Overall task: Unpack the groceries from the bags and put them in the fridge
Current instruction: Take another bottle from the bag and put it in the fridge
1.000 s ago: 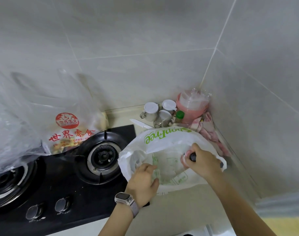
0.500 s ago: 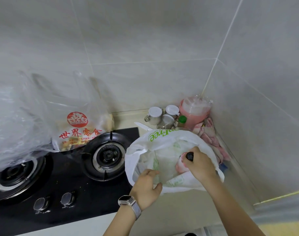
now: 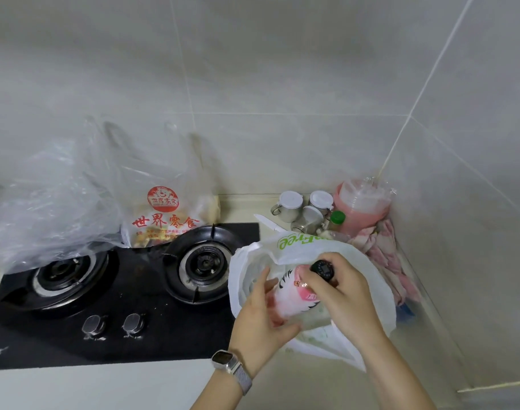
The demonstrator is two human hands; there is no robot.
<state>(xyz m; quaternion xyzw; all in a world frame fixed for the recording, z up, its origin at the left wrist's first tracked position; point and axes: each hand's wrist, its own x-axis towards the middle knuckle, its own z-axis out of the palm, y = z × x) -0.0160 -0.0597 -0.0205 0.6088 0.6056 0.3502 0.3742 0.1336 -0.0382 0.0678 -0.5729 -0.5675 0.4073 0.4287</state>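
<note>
A pink bottle [image 3: 297,294] is gripped by both the left hand [image 3: 264,318] and right hand [image 3: 341,294] inside the white bag [image 3: 368,279]

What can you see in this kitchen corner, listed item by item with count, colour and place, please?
gas hob: one, black, two burners, counter left
clear bags: two, one red-printed, behind the hob
white bag: one, green lettering, counter right of the hob
bottle: one, pink and white, black cap, at the white bag's mouth
lidded jars: three, white-topped, corner
pink container: one, corner
cloth: one, pink, by the right wall
left hand: on the bottle's side
right hand: grips the bottle near its cap
</note>
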